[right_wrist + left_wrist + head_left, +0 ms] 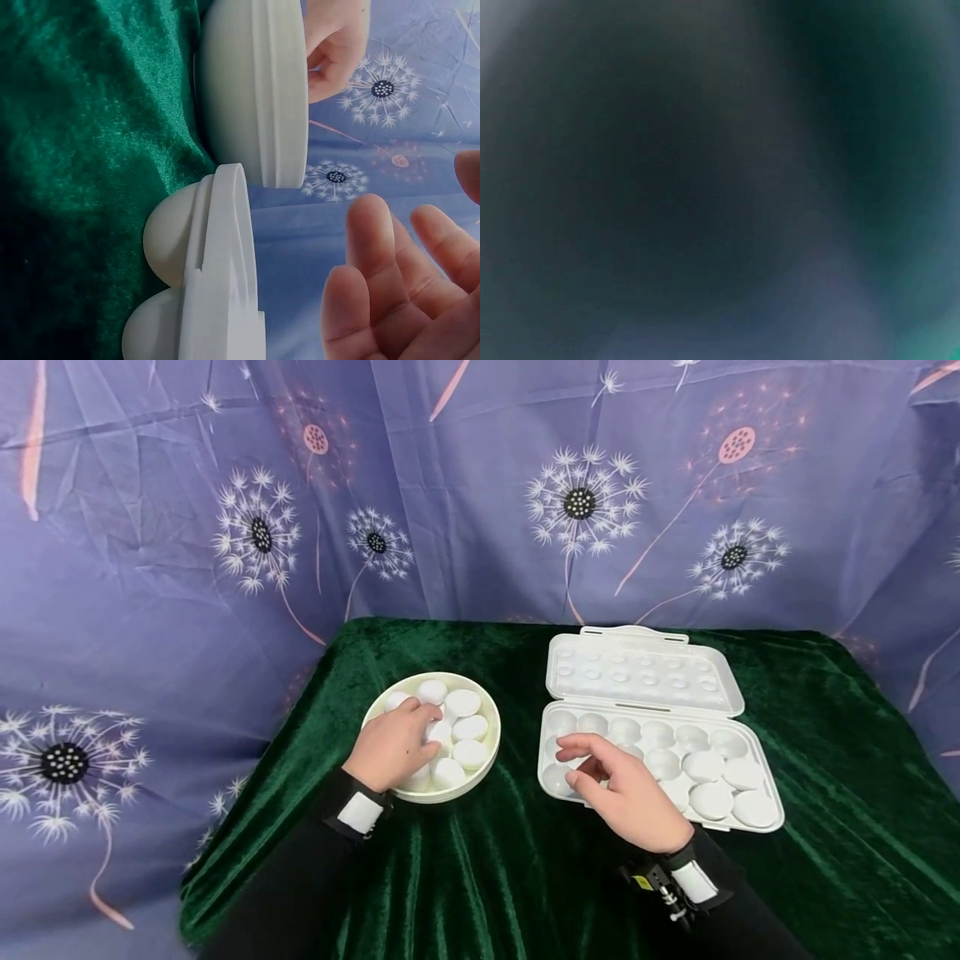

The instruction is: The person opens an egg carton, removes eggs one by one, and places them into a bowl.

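A round cream bowl (491,764) holds several white eggs (470,753). My left hand (393,745) reaches into the bowl from the left, its thumb and fingers curled about a white egg (439,735) near the middle. Its palm side is hidden in the head view, and the left wrist view is a dark blur. Over the left part of an opened white egg box (772,814) hovers my right hand (626,793), fingers loosely bent and holding nothing. Several eggs (755,808) sit in the box's right-hand hollows; other hollows towards the left and back hold none.
The box's lid (645,672) lies folded back behind it. Bowl and box stand side by side on a green velvet cloth (480,877), with a gap between them. A purple curtain with dandelion prints (480,510) hangs behind and at the sides.
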Demonstrator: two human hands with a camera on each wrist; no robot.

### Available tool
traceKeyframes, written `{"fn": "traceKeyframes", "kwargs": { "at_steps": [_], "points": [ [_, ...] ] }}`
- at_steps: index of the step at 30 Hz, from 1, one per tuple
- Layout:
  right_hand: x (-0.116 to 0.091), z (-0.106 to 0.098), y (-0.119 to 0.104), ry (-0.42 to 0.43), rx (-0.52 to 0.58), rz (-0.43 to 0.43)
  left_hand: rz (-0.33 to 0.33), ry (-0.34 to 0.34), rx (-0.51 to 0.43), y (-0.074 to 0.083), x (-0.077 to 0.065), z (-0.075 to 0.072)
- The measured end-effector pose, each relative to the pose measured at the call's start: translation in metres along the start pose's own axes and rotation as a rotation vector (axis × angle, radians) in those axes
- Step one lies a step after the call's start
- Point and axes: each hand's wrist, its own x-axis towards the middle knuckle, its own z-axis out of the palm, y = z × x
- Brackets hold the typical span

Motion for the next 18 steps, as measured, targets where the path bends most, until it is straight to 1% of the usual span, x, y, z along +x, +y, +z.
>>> {"fn": "traceKeyframes", "kwargs": {
  "at_steps": [2,6,11,15,18],
  "points": [
    [0.000,0.000,0.001,-0.004,0.005,0.000,-0.001,-0.033,0.009,-0.003,0.003,0.003],
    [-0.001,0.000,0.001,-0.009,0.014,-0.001,0.010,-0.059,0.013,-0.008,0.008,0.011],
    [-0.002,-0.002,0.001,-0.014,0.016,0.003,0.026,-0.062,0.011,-0.011,0.011,0.017],
    [-0.002,-0.003,0.000,-0.012,0.003,0.004,0.028,-0.050,0.004,-0.011,0.011,0.018],
    [-0.002,-0.005,0.000,-0.011,-0.009,0.005,0.027,-0.054,-0.003,-0.011,0.010,0.017]
  ]
}}
